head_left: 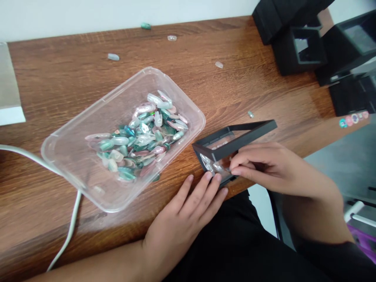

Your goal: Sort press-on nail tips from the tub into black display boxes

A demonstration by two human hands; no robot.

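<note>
A small black-framed box (244,140) with see-through panels stands at the table's front edge, its framed lid tilted up. Several shiny clear false nails (217,167) lie inside it. My left hand (185,213) rests with fingers stretched out, the fingertips at the box's near left edge. My right hand (272,166) reaches in under the raised lid from the right. Its thumb and forefinger are pinched together near the nails; whatever is between them is too hidden to make out. To the left, a clear plastic tub (70,131) contains many green, pink and clear false nails (143,141).
Loose false nails lie behind the tub, among them a green one (145,26) and a pale one (113,57). Black boxes (299,51) are stacked at the back right. A white cable (73,219) runs under the tub's left side. The wooden table (64,74) meets a white wall.
</note>
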